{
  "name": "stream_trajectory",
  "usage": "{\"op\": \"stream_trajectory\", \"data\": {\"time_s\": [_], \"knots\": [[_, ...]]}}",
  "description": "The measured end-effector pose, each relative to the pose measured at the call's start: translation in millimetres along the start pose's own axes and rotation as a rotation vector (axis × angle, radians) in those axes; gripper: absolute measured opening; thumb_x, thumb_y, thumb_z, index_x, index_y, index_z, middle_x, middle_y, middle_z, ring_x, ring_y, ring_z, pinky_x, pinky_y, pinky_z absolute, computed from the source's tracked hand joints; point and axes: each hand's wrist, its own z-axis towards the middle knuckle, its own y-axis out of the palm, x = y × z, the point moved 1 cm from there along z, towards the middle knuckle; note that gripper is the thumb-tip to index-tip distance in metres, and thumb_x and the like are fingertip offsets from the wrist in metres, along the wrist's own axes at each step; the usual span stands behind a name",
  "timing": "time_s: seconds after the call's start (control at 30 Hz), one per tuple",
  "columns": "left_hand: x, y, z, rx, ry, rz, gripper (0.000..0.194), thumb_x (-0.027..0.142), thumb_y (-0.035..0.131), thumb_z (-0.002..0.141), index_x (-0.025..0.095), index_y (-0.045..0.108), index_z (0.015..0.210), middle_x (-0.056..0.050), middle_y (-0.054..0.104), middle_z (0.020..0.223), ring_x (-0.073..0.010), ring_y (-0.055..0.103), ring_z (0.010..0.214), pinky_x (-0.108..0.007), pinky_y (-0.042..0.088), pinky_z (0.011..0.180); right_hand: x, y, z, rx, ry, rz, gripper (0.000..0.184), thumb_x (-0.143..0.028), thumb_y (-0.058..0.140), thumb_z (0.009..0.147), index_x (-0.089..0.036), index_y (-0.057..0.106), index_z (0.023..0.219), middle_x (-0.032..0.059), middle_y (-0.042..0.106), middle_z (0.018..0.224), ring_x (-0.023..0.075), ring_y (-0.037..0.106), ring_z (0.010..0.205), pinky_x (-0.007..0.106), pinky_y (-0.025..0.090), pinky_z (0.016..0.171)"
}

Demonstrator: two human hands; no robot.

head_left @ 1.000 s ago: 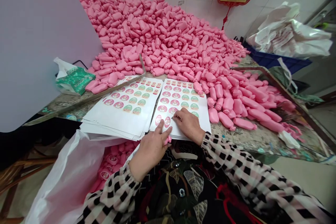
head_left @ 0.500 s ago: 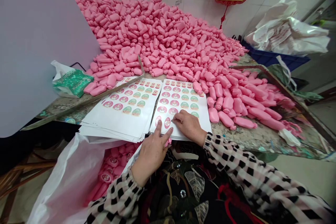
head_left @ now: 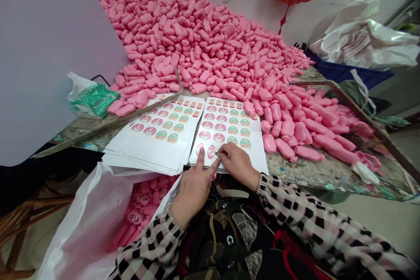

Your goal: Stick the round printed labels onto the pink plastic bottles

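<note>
Two pink oval stickers (head_left: 211, 152) lie on white sheet (head_left: 257, 159).

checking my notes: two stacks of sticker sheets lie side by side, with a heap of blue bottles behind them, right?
Not blue: the head view shows the heap of bottles is pink. The two stacks of sticker sheets do lie side by side.

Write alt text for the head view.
Left hand and right hand are at oval stickers on a white sheet, beside another stack. Behind is a huge heap of pink pieces; below, an open white bag holds more.
</note>
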Motion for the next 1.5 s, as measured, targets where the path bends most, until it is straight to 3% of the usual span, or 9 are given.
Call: {"op": "stream_trajectory", "data": {"time_s": [0.2, 0.47, 0.77, 0.9, 1.13, 1.5], "knots": [[-0.3, 1.3, 0.2, -0.002, 0.007, 0.022, 0.056, 0.029, 0.041, 0.090, 0.042, 0.020, 0.140, -0.017, 0.008, 0.151, -0.0227, 0.063, 0.088, -0.035, 0.048, 0.071, 2.2, -0.6, 3.3, -0.046, -0.012, 0.031, 0.011, -0.027, 0.051, 0.083, -0.022, 0.061, 0.081, 0.0000, 0.060, 0.084, 0.0129, 0.053, 0.080, 0.023, 0.034, 0.068], [0.2, 3.3, 0.1, 0.011, 0.017, 0.085, 0.057, 0.030, 0.036, 0.091, 0.043, 0.013, 0.141, -0.022, 0.009, 0.150, -0.0234, 0.064, 0.080, -0.037, 0.049, 0.068, -3.6, 7.6, 4.5, 0.060, 0.127, 0.028, 0.017, -0.032, 0.048, 0.085, -0.022, 0.062, 0.083, 0.0022, 0.061, 0.084, 0.0148, 0.054, 0.079, 0.025, 0.033, 0.068], [-0.1, 4.2, -0.3, 0.033, 0.030, 0.092, 0.059, 0.031, 0.035, 0.092, 0.040, 0.006, 0.143, -0.022, 0.010, 0.149, -0.0233, 0.064, 0.081, -0.036, 0.049, 0.067, -6.7, 7.6, 9.4, 0.073, 0.172, 0.014, 0.019, -0.034, 0.047, 0.085, -0.021, 0.061, 0.081, 0.0024, 0.062, 0.083, 0.0138, 0.053, 0.072, 0.025, 0.031, 0.062], [-0.9, 6.6, -1.1, 0.042, 0.033, 0.090, 0.061, 0.030, 0.036, 0.091, 0.041, 0.005, 0.143, -0.021, 0.012, 0.149, -0.0237, 0.064, 0.082, -0.036, 0.049, 0.067, -8.5, 5.4, 11.3, 0.072, 0.157, -0.003, 0.025, -0.042, 0.048, 0.084, -0.021, 0.061, 0.078, 0.0025, 0.062, 0.079, 0.0140, 0.052, 0.069, 0.025, 0.030, 0.059], [-1.4, 5.6, -1.1, 0.040, 0.030, 0.090, 0.055, 0.030, 0.032, 0.093, 0.042, 0.012, 0.142, -0.020, 0.013, 0.150, -0.0239, 0.064, 0.083, -0.036, 0.048, 0.069, -9.2, 1.9, 18.5, 0.052, 0.254, 0.067, 0.020, -0.042, 0.058, 0.075, -0.023, 0.062, 0.070, -0.0008, 0.064, 0.071, 0.0139, 0.054, 0.067, 0.025, 0.029, 0.056], [-0.8, 3.1, -1.8, 0.019, 0.015, 0.140, 0.056, 0.029, 0.037, 0.091, 0.044, 0.015, 0.141, -0.018, 0.014, 0.150, -0.0207, 0.064, 0.078, -0.035, 0.049, 0.067, -12.5, -4.6, 22.6, 0.079, 0.211, 0.107, 0.018, -0.041, 0.061, 0.071, -0.023, 0.063, 0.066, -0.0015, 0.064, 0.069, 0.0132, 0.054, 0.065, 0.024, 0.030, 0.055]]}}
